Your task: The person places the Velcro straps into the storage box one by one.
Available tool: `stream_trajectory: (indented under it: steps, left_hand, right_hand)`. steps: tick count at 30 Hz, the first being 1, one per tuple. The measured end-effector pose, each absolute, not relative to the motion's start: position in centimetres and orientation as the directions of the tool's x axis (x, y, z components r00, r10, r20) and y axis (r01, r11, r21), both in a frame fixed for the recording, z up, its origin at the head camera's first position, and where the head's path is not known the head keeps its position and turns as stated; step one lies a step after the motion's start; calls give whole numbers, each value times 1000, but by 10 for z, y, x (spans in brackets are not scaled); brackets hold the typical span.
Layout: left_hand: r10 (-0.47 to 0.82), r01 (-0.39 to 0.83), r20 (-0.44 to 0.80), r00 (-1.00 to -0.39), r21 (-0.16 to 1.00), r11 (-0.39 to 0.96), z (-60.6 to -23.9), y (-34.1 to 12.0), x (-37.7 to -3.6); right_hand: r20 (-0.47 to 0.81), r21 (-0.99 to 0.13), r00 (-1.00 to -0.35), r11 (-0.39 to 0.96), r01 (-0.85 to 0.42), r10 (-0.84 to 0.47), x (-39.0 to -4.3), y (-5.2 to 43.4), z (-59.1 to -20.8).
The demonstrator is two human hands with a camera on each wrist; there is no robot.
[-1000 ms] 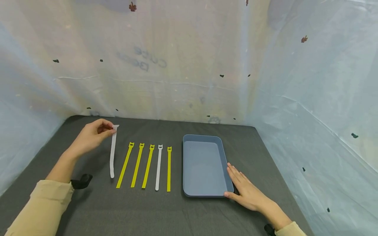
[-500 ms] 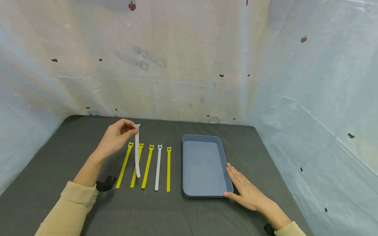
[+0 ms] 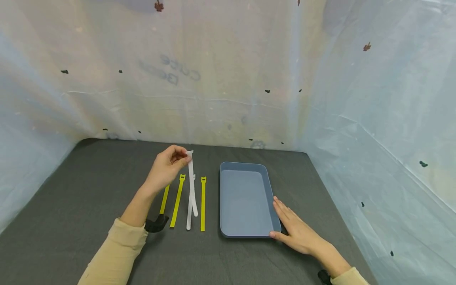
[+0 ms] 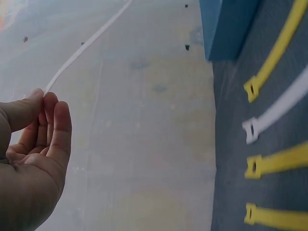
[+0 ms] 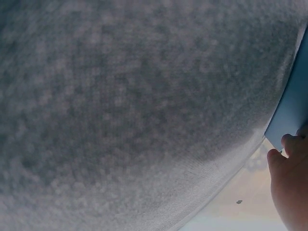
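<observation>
My left hand point(image 3: 165, 168) pinches a white hook-and-loop cable tie point(image 3: 191, 170) near its head, between thumb and fingertips. The tie hangs down and overlaps a second white cable tie point(image 3: 189, 219) lying on the table. To the right of that lies a yellow cable tie point(image 3: 203, 204), and to the left another yellow cable tie point(image 3: 178, 202). A further yellow cable tie point(image 3: 164, 200) is partly covered by my left hand and wrist. My right hand point(image 3: 297, 229) touches the right side of a blue-grey tray point(image 3: 246, 202), fingers straight, thumb at its near right corner.
Dark grey cloth point(image 3: 249, 261) covers the table. Translucent plastic sheeting point(image 3: 228, 79) rises behind it and along both sides. A black strap point(image 3: 156, 223) is worn on the left wrist. In the left wrist view, slotted heads of several ties show beside the tray wall point(image 4: 231, 29).
My left hand has carried the white cable tie rightward, from left of the row to over the other white one. My right hand and the tray have stayed in place.
</observation>
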State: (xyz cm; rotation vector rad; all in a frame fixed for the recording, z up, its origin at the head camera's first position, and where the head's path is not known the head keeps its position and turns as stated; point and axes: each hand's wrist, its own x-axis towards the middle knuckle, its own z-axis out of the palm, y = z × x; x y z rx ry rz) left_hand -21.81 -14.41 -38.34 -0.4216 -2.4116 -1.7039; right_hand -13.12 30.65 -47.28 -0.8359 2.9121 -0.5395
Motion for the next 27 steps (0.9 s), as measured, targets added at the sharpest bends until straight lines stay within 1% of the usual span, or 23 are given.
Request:
stream_trajectory:
  steps: [6,16,27]
  left_hand:
    - [143,327,300,-943,913,242,-385,-124,-220]
    - [187,313,285,-940,939,140,-392,-85,-223]
    - [236,275,247,-940,957,96,-402,-41,-230]
  right_hand:
    - [34,-360,-848,785,-504,-529,-132,306,-473]
    - [21,-329,-850,799,-503,-526,-132,305,-471]
    - [20,-306,-857,813,-496,-515,-129,306,-471]
